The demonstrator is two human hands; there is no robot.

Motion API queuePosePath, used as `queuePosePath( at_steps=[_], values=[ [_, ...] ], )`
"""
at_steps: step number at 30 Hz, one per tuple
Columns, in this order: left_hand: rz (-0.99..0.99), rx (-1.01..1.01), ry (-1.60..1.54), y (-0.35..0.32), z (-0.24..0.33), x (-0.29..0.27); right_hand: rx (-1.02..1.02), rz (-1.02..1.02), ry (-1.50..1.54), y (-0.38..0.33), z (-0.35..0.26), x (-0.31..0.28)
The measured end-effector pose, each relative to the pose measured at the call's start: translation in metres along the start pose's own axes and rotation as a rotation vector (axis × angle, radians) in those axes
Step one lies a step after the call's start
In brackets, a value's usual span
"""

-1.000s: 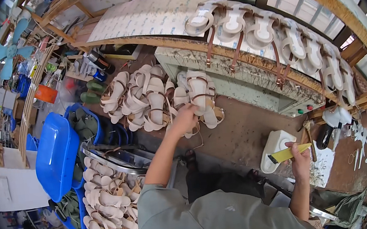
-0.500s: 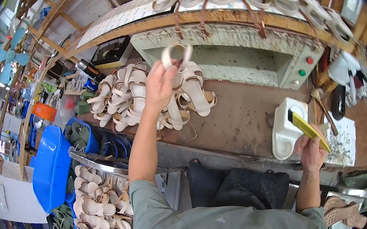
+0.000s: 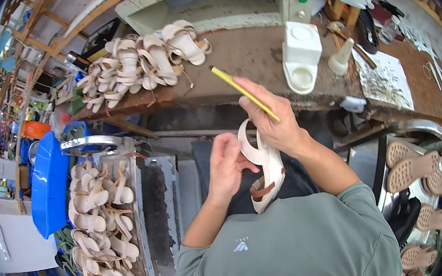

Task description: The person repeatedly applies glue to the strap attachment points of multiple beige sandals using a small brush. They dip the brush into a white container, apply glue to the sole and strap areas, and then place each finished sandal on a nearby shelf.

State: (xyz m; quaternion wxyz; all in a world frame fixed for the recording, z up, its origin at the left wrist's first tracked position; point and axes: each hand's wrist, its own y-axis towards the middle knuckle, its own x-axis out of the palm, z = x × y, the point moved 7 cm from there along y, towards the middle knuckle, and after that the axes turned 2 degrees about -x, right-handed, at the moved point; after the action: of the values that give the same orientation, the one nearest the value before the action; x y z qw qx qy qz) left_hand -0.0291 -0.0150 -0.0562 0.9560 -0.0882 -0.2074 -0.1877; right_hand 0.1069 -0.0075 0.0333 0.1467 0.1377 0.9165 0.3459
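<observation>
A cream strappy sandal (image 3: 270, 169) with a brown-tabbed ankle strap is in front of my shirt, tilted, its strapped end pointing away from me. My left hand (image 3: 225, 166) closes on its left side, with fingertips reaching behind the strap. From the right, my right hand (image 3: 279, 120) comes over the sandal's far end and hides part of it. Pinched along that hand's fingers is a yellow flat-handled brush (image 3: 243, 92), its dark tip pointing up and left. Whether the right hand's lower fingers also grip the sandal cannot be seen.
Piled sandals (image 3: 129, 66) lie on the brown workbench (image 3: 243, 49) before an open-fronted metal box (image 3: 216, 6). A white container (image 3: 301, 53) and white nozzle bottle (image 3: 341, 58) stand right. More sandals (image 3: 94, 208) fill a left rack beside a blue bin (image 3: 47, 187); tan soles (image 3: 412, 169) sit right.
My left hand has come back from the bench pile with a sandal, close to my body. My right hand has moved left with the brush to meet it. The view has tilted down.
</observation>
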Motion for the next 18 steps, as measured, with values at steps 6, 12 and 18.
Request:
queuePosePath(
  at_steps=[6,12,18],
  values=[
    [-0.544,-0.123,0.276,-0.042,-0.032,0.017,0.274,0.034,0.062,-0.022,0.017,-0.007],
    [-0.486,-0.423,-0.161,-0.023,-0.094,0.03,0.284,0.09,-0.021,-0.029,0.033,-0.013],
    [-0.493,-0.497,-0.522,0.0,-0.1,0.059,0.338,0.121,-0.071,-0.026,0.056,-0.025]
  ],
)
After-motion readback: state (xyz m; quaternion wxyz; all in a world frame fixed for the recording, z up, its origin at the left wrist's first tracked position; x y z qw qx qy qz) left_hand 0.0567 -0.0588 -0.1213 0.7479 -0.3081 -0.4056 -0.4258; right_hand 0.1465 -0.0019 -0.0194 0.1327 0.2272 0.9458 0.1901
